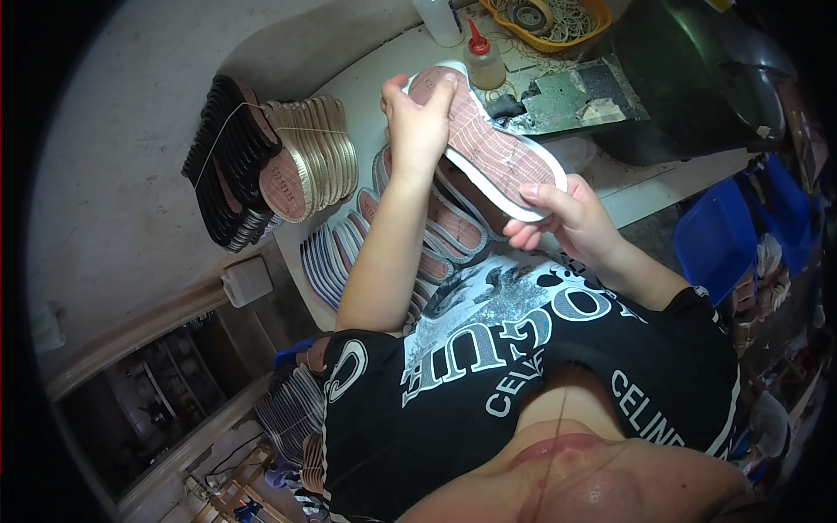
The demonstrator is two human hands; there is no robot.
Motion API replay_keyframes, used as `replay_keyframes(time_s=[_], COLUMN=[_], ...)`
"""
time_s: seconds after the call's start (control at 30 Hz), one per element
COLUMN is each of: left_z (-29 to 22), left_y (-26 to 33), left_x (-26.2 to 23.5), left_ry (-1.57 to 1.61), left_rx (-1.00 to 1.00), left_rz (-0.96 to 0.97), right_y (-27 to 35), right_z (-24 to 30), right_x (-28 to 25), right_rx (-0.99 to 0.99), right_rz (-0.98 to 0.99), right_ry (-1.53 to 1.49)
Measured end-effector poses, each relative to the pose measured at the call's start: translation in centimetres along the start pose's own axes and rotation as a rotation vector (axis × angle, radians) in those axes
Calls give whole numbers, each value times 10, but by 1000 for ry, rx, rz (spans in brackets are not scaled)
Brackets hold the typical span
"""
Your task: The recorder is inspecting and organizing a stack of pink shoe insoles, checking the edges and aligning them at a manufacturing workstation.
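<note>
Nearest the camera is the person's black printed shirt (523, 375), from which both forearms rise toward the bench (366, 96). Both hands hold one pink insole (488, 148) with a white rim, lifted clear of the bench and tilted, its patterned face turned up toward the head, likely so the surface can be looked over. Left hand (418, 122) is clenched over the insole's far end, thumb on top and fingers curled beneath, which steadies that tip. Right hand (567, 218) pinches the near end, thumb pressed on the white rim and fingers supporting from below. Under the held piece, near the bench's front edge, more insoles (445, 231) lie fanned in an overlapping row, each within easy reach. Toward the bench's left edge stand two tied bundles on edge, a black stack (222, 166) and a gold stack (318, 152), bound so they stay together. At the back edge a small bottle (482, 57) with a red cap stands upright, beside an orange tray (593, 22) of rubber bands.
</note>
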State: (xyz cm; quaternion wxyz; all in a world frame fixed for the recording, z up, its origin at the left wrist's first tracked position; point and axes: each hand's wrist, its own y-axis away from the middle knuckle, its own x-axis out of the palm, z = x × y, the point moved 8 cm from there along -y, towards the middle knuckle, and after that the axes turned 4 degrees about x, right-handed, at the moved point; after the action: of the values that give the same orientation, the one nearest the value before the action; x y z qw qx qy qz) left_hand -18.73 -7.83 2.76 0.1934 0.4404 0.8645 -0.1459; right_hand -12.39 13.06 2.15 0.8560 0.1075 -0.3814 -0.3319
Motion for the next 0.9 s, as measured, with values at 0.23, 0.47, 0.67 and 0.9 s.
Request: replay_keyframes(time_s=[0.23, 0.47, 0.67, 0.9], left_z=[-19, -91, -73, -75], left_y=[-24, 2, 0, 1], left_x=[-15, 13, 20, 19], left_ry=[-351, -412, -523, -473], left_rx=[187, 861, 609, 524], left_rz=[35, 698, 991, 1033], right_y=[-19, -29, -36, -36], right_z=[5, 9, 10, 16], right_x=[4, 8, 12, 6], right_rx=[-84, -96, -139, -178], right_rz=[-92, -86, -111, -150], right_ry=[-120, -93, -78, -34])
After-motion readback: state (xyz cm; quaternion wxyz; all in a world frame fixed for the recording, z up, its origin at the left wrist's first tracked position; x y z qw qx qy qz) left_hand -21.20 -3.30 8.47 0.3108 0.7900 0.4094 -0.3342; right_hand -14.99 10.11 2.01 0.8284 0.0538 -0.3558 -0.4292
